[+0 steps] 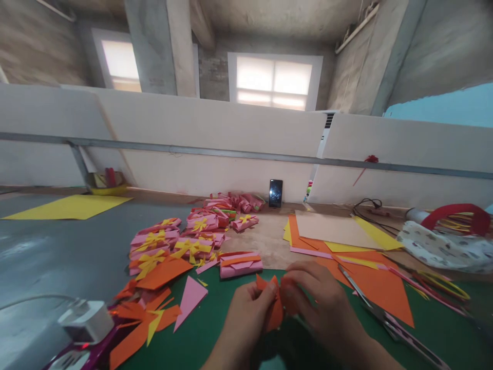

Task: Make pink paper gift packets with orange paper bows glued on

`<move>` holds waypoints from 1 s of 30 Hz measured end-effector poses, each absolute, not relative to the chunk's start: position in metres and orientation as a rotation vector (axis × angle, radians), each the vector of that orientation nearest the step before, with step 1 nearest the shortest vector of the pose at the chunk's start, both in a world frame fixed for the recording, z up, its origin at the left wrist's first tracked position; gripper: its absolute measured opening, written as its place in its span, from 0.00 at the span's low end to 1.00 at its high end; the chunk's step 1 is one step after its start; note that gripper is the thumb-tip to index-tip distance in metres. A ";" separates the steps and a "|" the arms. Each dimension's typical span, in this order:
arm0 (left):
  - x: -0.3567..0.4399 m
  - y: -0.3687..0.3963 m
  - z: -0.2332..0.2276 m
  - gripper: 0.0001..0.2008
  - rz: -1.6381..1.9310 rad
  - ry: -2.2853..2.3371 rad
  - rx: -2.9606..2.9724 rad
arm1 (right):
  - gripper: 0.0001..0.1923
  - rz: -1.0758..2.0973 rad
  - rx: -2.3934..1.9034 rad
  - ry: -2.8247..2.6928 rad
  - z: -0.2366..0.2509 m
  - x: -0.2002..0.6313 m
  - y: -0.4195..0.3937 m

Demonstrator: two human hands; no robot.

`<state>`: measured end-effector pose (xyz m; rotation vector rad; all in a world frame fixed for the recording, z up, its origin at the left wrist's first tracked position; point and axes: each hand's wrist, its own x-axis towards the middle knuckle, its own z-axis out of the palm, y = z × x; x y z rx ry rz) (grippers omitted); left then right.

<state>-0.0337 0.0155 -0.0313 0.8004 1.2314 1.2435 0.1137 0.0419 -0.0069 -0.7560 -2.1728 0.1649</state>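
Between my two hands is a small folded piece of orange paper, held low over the green mat. The thumb and fingers of my left hand pinch its left side. On the other side, the bent fingers of my right hand press on the paper's right edge; the fingertips are partly blurred. Just beyond my hands lies a pink paper roll with an orange strip across its top. To the right of my right hand rest scissors, on orange paper and the mat.
Pink paper rolls with yellow bows are heaped at left centre. Orange scraps and a pink triangle lie nearer. A white charger sits at lower left. Coloured sheets are stacked at right. A phone leans against the wall.
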 end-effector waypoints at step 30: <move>-0.037 0.013 -0.026 0.28 1.080 1.221 0.967 | 0.06 0.858 -0.759 -2.386 0.020 0.129 0.052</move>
